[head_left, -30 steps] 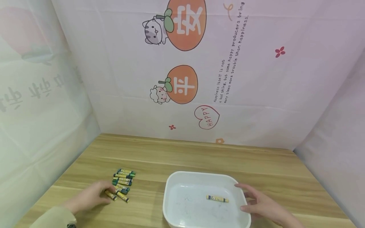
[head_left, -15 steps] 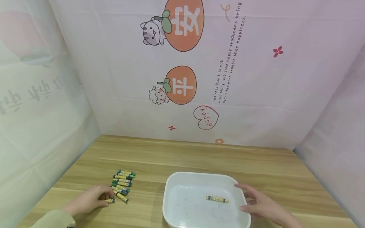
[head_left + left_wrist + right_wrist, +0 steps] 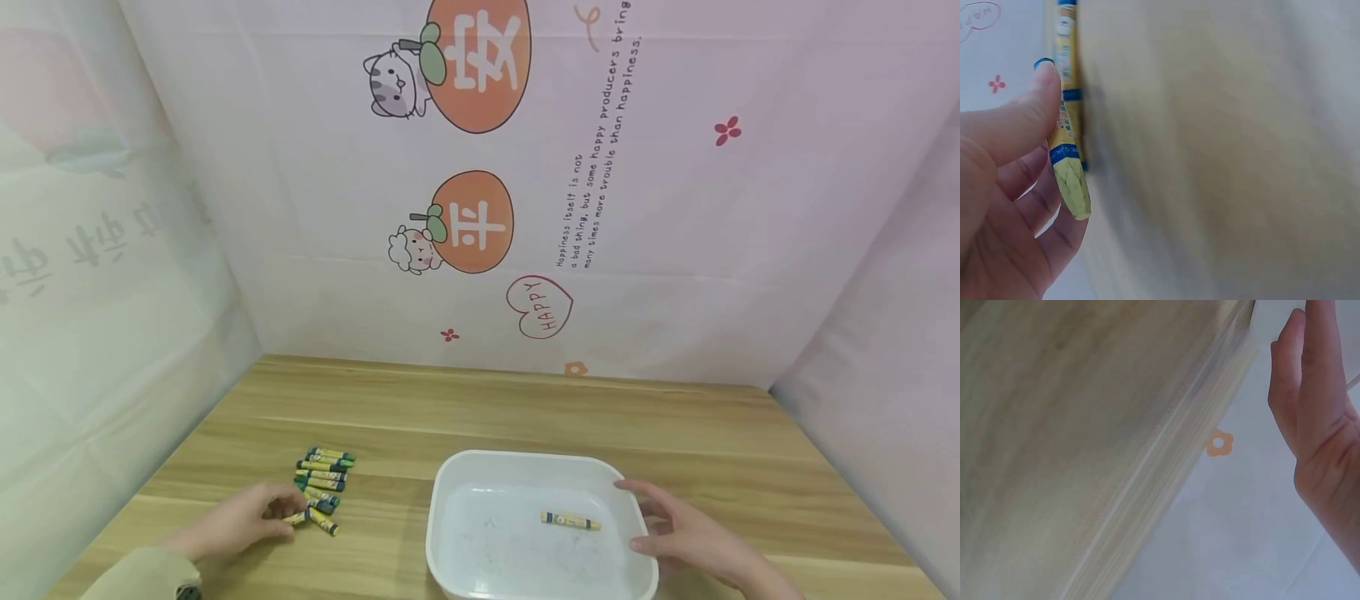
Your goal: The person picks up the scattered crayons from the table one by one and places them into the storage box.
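Note:
My left hand (image 3: 243, 518) pinches a crayon (image 3: 1071, 181) between thumb and fingers; it has a yellow wrapper, blue bands and a pale yellow-green tip. Beside it, one loose crayon (image 3: 324, 522) lies slanted on the table. Several more crayons (image 3: 322, 479), some green-ended, lie in a rough column just beyond that hand. At the right, my right hand (image 3: 693, 537) holds the side of a white plastic box (image 3: 442, 517), with index finger and thumb at its rim. Inside the box lies a single yellow-wrapped crayon (image 3: 570, 521).
The wood-grain table (image 3: 390, 417) reaches back to a white printed cloth (image 3: 360, 292). Pale cloth walls stand at the left and right sides. Between the crayons and the box runs a strip of bare tabletop.
The left hand has picked up the crayon at the near end of the group and tilted it; its visible end now points up toward the slanted crayon. The right hand and box stay put.

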The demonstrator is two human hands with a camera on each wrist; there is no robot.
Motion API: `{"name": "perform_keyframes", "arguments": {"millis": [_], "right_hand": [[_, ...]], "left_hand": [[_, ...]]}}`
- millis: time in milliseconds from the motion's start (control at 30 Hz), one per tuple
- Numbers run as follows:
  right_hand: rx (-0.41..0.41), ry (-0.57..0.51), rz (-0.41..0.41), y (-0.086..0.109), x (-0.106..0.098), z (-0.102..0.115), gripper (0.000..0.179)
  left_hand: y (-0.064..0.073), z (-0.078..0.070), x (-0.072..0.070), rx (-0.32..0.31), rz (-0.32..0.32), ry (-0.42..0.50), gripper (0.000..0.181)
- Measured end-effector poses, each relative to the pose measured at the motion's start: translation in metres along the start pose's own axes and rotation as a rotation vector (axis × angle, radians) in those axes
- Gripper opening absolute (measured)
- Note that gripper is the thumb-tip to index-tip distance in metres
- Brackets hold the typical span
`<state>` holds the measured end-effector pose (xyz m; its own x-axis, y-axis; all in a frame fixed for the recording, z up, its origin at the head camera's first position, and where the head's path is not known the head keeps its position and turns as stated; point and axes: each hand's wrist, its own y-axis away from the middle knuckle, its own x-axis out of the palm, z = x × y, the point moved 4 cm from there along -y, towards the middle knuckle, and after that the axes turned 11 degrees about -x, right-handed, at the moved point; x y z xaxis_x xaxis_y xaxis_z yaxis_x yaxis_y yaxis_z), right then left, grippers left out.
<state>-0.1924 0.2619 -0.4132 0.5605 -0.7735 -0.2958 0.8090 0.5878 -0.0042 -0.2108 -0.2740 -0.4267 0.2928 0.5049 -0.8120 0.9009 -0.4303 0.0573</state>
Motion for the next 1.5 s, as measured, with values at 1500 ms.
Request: {"name": "perform_keyframes", "arguments": {"millis": [1500], "right_hand": [[0.005, -0.037, -0.011, -0.002, -0.001, -0.001, 0.070]], "left_hand": [[-0.159, -0.251, 0.077, 0.205, 0.162, -0.066, 0.017]]}}
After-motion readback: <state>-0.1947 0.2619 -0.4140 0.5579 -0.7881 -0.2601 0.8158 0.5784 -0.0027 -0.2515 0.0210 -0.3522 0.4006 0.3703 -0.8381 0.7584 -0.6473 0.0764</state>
